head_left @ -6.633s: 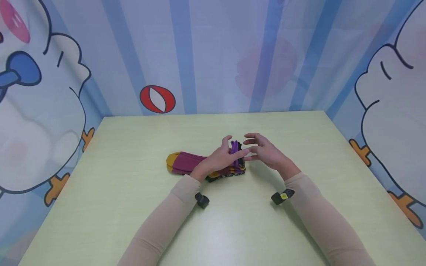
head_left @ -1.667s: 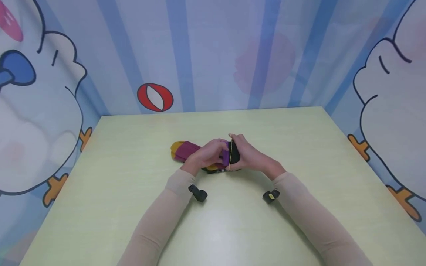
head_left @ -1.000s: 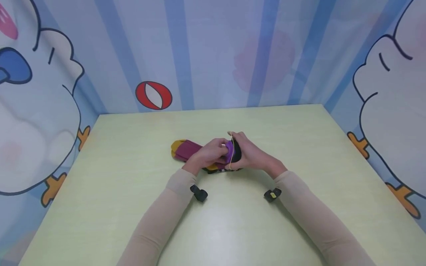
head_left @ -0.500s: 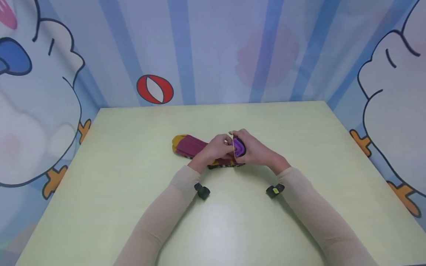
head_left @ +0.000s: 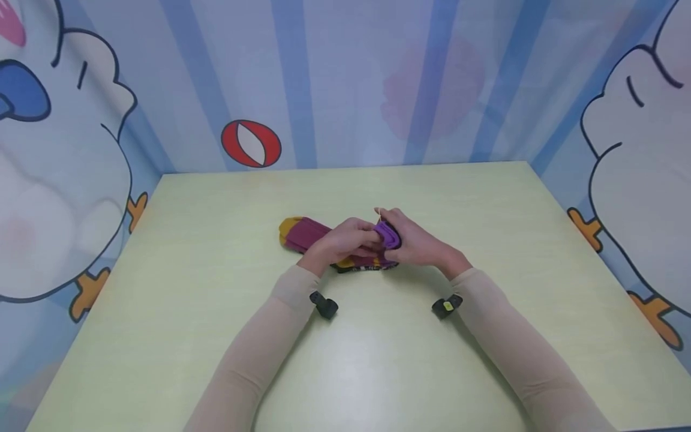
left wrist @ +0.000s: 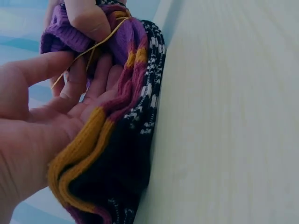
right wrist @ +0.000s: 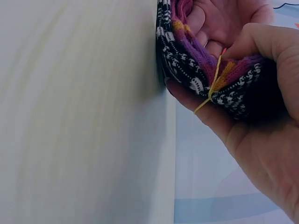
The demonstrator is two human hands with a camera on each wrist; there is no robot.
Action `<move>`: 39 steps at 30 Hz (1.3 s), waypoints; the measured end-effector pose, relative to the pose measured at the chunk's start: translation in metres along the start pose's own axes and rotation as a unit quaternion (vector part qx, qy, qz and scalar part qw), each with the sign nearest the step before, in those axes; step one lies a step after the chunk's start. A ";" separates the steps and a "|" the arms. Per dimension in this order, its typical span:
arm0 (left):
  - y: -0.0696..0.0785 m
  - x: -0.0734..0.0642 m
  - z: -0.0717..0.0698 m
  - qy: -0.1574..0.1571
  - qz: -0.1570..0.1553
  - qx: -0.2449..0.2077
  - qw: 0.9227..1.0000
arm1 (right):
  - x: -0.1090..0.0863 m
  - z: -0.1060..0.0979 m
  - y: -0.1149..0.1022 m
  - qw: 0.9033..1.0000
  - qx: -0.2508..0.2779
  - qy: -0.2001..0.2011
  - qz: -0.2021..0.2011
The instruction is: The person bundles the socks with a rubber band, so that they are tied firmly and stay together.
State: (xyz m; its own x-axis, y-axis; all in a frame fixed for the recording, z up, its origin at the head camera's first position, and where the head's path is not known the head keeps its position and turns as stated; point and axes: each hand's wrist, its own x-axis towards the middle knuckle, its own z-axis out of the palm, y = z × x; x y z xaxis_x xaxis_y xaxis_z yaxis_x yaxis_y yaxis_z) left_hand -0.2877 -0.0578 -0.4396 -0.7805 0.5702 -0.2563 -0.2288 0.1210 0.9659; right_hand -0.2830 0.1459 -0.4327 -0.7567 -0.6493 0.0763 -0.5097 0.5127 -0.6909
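Note:
A folded bundle of socks point(head_left: 306, 234), maroon and mustard over black-and-white knit, lies on the table with its right end raised. The purple cuff point(head_left: 387, 235) turns up at that end. My right hand point(head_left: 418, 241) grips the raised end, its thumb and fingers curled round it. A thin yellow rubber band point(right wrist: 214, 88) crosses the socks between those fingers. The left hand point(head_left: 345, 240) is bent over the bundle beside the cuff. In the left wrist view, strands of the band run past its thumb and fingertips, which appear to pinch it; the exact contact is partly hidden.
The pale table point(head_left: 345, 360) surrounds the socks on all sides. A printed curtain point(head_left: 345, 78) with blue stripes and cartoon figures stands behind and beside it. A small black camera is strapped to each wrist.
Earlier no band showed round the socks; later it stretched across the cuffs at the right hand. Over the last second the purple cuff has turned more into view and the left fingers have shifted along it.

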 end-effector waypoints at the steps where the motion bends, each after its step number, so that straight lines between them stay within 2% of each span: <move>1: 0.000 0.000 0.001 0.001 0.001 0.004 1.000 | 0.000 -0.001 0.000 1.000 0.001 0.001 -0.001; 6: 0.000 0.002 0.004 0.030 -0.002 0.026 0.999 | -0.002 -0.006 0.004 1.000 0.030 -0.005 0.007; 10: 0.001 0.002 0.009 0.057 -0.002 0.077 0.995 | -0.005 -0.014 0.008 0.996 0.084 -0.025 0.033; 14: 0.003 0.002 0.014 0.068 0.008 0.128 0.989 | -0.009 -0.021 0.013 0.990 0.128 -0.046 0.041; 20: 0.004 0.002 0.017 0.068 0.001 0.121 0.990 | -0.011 -0.029 0.017 0.979 0.188 -0.050 0.057; 22: 0.004 0.002 0.017 0.064 -0.005 0.117 0.991 | -0.011 -0.031 0.017 0.979 0.190 -0.048 0.057; 27: 0.004 0.000 0.017 0.049 -0.001 0.127 0.991 | -0.012 -0.036 0.015 0.986 0.155 -0.037 0.052; 33: 0.002 -0.001 0.013 0.030 -0.005 0.111 0.993 | -0.013 -0.037 0.015 0.990 0.127 0.005 0.063; 39: 0.000 0.000 0.011 0.012 -0.002 0.107 0.994 | -0.012 -0.039 0.016 0.986 0.117 0.016 0.115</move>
State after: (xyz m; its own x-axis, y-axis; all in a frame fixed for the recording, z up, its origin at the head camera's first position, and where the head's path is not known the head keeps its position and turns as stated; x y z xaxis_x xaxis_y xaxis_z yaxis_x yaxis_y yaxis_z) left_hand -0.2815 -0.0492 -0.4392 -0.7936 0.5503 -0.2595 -0.1058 0.2951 0.9496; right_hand -0.2977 0.1840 -0.4165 -0.8559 -0.5106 -0.0822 -0.2170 0.4988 -0.8391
